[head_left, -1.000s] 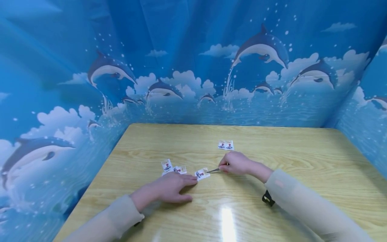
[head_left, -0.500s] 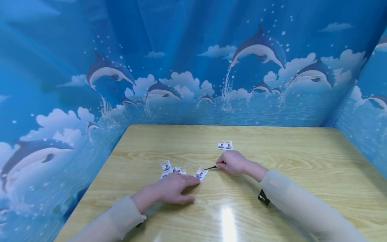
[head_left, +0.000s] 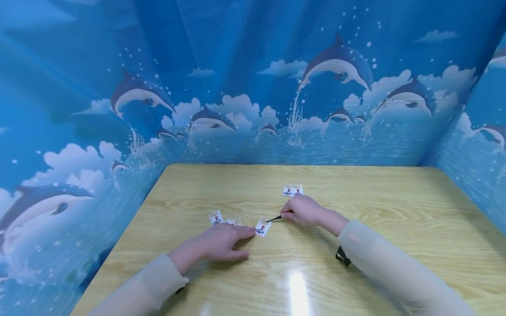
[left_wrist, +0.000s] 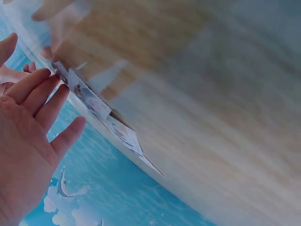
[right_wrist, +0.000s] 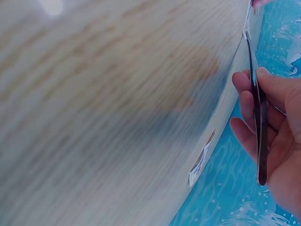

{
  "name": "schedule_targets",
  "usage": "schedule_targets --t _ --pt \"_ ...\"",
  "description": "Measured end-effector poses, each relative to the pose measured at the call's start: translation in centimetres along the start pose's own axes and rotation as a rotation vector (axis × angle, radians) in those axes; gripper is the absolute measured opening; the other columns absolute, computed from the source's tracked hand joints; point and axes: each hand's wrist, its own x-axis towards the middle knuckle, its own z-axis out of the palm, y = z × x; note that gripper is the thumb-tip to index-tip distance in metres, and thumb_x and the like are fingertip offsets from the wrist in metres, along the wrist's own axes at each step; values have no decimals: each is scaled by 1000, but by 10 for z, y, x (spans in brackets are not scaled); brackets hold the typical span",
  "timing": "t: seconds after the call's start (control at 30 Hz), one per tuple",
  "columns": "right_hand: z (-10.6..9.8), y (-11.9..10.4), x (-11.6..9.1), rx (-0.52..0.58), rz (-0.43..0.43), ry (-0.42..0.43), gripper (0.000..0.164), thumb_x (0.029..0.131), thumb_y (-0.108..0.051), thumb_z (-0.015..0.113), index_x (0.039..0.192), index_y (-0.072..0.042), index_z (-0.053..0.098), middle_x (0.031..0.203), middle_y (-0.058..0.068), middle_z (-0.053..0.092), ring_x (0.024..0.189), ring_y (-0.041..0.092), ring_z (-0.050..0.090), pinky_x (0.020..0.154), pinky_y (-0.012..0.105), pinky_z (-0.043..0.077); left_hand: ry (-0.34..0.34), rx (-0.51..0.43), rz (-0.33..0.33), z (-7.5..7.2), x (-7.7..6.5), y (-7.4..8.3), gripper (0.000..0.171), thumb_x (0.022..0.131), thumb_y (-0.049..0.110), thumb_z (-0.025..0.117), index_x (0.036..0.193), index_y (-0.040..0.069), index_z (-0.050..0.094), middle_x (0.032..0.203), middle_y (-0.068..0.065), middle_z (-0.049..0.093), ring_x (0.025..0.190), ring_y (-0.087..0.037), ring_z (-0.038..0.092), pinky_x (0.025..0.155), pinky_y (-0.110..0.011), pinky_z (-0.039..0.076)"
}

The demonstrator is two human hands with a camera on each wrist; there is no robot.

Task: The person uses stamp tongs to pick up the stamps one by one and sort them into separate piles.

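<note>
Blue backdrop sheeting printed with leaping dolphins (head_left: 221, 151) walls in a pale yellow, wood-grained counter (head_left: 387, 206) with a glossy top. Near its middle lies a small white rectangular card with a coloured printed picture (head_left: 262, 228), set at a slant between the two hands. The right hand (head_left: 304, 210) is clamped on slim, dark metal tweezers (right_wrist: 260, 113), pinched between thumb and fingers, and the tips meet the card near its upper right; whether they grip it or only press on it, I cannot tell. The left hand (head_left: 219, 241) has its fingers stretched out rather than curled, the foremost fingertip at the card's left edge.

Handling this well seems to call for a light touch: tweezer tips kept low and nearly flat, just enough pressure to turn the card without scratching or creasing it, and the left fingertips as a soft stop — lifted slightly if they drag. The wrist should stay clear of the neighbouring cards.

Counted up: one pair of tweezers, one card being worked, two matching cards side by side (head_left: 287, 190) farther back, and at least two loose cards (head_left: 215, 217) beyond the left hand — it may cover more.
</note>
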Motion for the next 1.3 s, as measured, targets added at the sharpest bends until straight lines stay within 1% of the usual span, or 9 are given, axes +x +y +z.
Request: schedule_targets --t 0.17,0.37,0.47,0.53,0.63,0.7,0.9,1.07,1.3 --pt "1 0 2 20 30 -2 27 95 -13 63 67 -15 64 57 -14 46 53 4 41 56 24 40 -21 29 -6 2 1 -1 60 95 49 54 143 14 48 148 3 43 131 -17 45 107 -37 39" --pt "2 -2 5 28 47 10 31 95 -13 62 64 -15 60 54 -13 43 50 4 38 55 24 38 12 46 10 2 2 0 58 95 46 56 141 12 51 146 2 47 128 -17 49 104 -37 42" --pt "2 -2 5 35 49 9 30 95 -13 62 66 -14 62 55 -12 45 51 5 39 55 25 39 22 53 10 3 3 1 57 95 46 56 141 11 52 145 1 48 127 -18 50 103 -37 43" --pt "2 -2 5 56 62 1 25 96 -13 61 71 -14 67 59 -11 53 53 4 43 57 26 43 22 59 4 3 3 2 57 95 46 56 140 11 52 145 1 48 127 -18 51 103 -37 43" --pt "2 -3 3 100 93 -14 19 96 -14 61 84 -11 74 69 -7 64 59 3 50 64 29 49 21 68 -10 3 4 4 57 95 47 56 140 12 53 144 1 49 126 -18 52 102 -37 44" --pt "3 -4 1 131 111 -24 17 97 -15 60 90 -10 76 73 -6 66 59 4 50 65 30 49 20 74 -18 2 4 5 58 94 47 56 139 12 53 144 1 49 126 -19 52 102 -37 44" --pt "6 -7 -3 160 126 -26 22 97 -16 60 79 -13 71 60 -9 54 52 4 41 60 27 43 25 84 -30 0 3 6 58 93 48 58 139 11 54 142 0 51 125 -19 52 102 -38 44" --pt "7 -9 -5 148 116 -7 21 96 -14 61 77 -14 71 60 -10 55 54 3 45 62 27 46 18 72 -35 0 4 6 58 94 48 57 139 12 54 143 1 51 126 -19 52 103 -37 43" --pt "10 -12 -3 97 136 25 24 95 -14 62 73 -16 70 57 -13 53 52 4 44 62 28 47 18 82 -29 1 3 8 58 94 48 57 139 12 54 142 1 51 127 -19 51 103 -37 43"
